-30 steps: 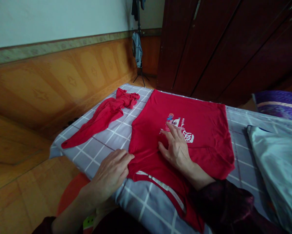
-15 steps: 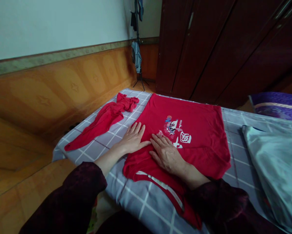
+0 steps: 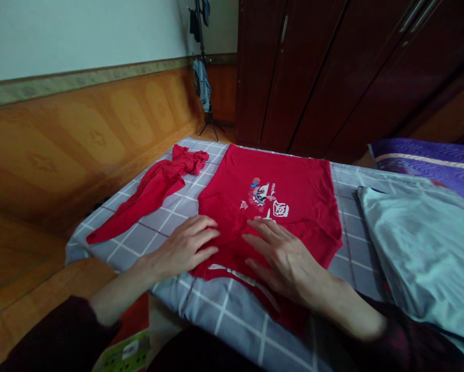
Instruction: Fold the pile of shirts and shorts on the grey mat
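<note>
A red T-shirt (image 3: 305,191) with a printed design and white characters lies spread on the bed, its neckline towards me. My left hand (image 3: 189,243) is at the shirt's left edge near the shoulder, fingers apart and slightly bent. Over the front part of the shirt is my right hand (image 3: 282,258), its fingers spread, just below the white characters. Neither hand grips the cloth; whether the fingertips touch it I cannot tell. To the left, a crumpled red garment (image 3: 147,191) stretches along the bed.
Grey checked bedding (image 3: 232,315) covers the bed. A pale blue-green cloth (image 3: 414,253) lies to the right, with a purple quilted item (image 3: 426,160) behind it. Beyond the bed stand a dark wardrobe (image 3: 302,77) and a coat rack (image 3: 202,51). Wooden panelling (image 3: 100,129) lines the left wall.
My left hand has moved back towards me and left to the shirt's edge. My right hand has lifted a little, fingers more spread. The view has shifted to the right.
</note>
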A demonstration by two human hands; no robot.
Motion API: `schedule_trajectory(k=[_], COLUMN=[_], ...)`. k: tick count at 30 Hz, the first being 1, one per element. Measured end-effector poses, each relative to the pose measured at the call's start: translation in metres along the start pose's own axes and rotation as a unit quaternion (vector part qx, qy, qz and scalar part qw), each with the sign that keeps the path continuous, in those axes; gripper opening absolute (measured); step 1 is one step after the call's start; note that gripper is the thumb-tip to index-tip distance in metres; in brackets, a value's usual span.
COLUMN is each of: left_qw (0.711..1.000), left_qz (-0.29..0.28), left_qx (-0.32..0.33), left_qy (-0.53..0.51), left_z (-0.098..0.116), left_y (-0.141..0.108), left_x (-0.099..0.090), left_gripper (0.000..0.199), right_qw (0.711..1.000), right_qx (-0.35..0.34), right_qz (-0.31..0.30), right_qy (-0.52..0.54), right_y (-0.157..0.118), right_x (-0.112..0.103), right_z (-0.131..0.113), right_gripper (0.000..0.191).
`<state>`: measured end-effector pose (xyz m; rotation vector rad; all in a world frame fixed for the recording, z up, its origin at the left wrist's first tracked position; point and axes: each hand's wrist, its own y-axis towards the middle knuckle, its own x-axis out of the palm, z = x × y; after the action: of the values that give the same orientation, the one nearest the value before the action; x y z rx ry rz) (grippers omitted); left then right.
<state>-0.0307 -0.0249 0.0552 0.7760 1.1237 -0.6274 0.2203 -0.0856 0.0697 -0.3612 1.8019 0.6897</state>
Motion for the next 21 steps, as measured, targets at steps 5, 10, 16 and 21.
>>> schedule_trajectory(k=[5, 10, 16, 21], left_qw=[0.99, 0.988, 0.993, 0.989], left_qz=[-0.116, -0.087, -0.067, -0.093], left_qx=[0.082, 0.099, 0.068, 0.099], left_qy=[0.014, 0.084, -0.074, -0.053], left_z=[0.022, 0.008, 0.007, 0.008], left_y=[-0.047, -0.058, -0.042, -0.05], left_x=[-0.016, 0.005, -0.014, -0.011], left_gripper=[0.021, 0.032, 0.022, 0.017], right_qw=[0.999, 0.998, 0.983, 0.983], right_qx=[-0.035, 0.028, 0.115, 0.12], right_qz=[-0.016, 0.056, 0.133, 0.129], right_qy=[0.007, -0.03, 0.048, 0.048], right_y=[-0.085, -0.127, -0.118, -0.122], right_x=[-0.021, 0.022, 0.024, 0.013], right_z=[-0.022, -0.022, -0.02, -0.024], right_gripper=[0.043, 0.036, 0.021, 0.02])
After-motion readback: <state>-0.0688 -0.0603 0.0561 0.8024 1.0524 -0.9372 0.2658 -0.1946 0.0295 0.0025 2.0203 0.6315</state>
